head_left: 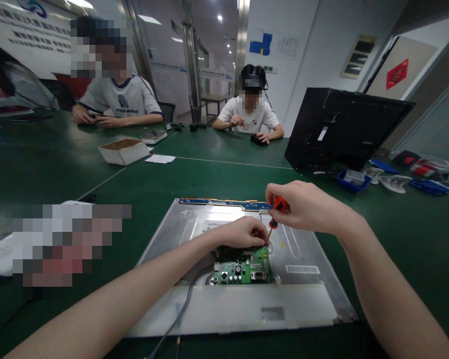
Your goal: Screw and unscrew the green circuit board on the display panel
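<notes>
My right hand (303, 205) grips a red and black screwdriver (274, 223), held tilted with its tip pointing down. The tip meets the upper right corner of a green circuit board (243, 269). Beside that tip is my left hand (249, 232), its fingers curled and pinched together over the board's back edge. What they pinch, if anything, is hidden. The board sits on the silver metal back of a flat display panel (303, 249), which lies on the green table. A narrow blue board (224, 203) runs along the panel's far edge. A grey cable (187, 301) trails under my left forearm.
A black monitor housing (344, 129) stands at the right, near a blue tray (353, 180) and bagged items. An open white box (123, 151) and paper (160, 159) lie back left. Across the table (202, 174), several people sit; one holds a tool over a black object (259, 140).
</notes>
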